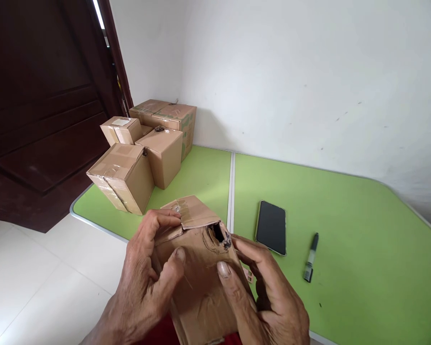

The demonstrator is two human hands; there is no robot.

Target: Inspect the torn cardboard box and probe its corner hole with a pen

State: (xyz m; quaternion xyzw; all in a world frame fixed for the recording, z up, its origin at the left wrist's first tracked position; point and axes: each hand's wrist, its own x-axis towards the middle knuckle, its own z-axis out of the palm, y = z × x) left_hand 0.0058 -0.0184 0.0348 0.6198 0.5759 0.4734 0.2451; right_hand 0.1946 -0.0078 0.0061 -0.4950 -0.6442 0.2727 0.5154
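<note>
Fingers of both hands clasp a torn carton (201, 268); phone (271, 227), marker (311, 258), stacked boxes (143, 153) beyond.

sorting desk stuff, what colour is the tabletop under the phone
Bright green tabletop, with a pale seam beside the phone; shows best in the head view.

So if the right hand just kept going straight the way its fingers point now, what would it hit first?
The right hand points up-left, already pressed against the held cardboard box, so that box comes first. Beyond it, likely the left hand, though depth is unclear.
</note>
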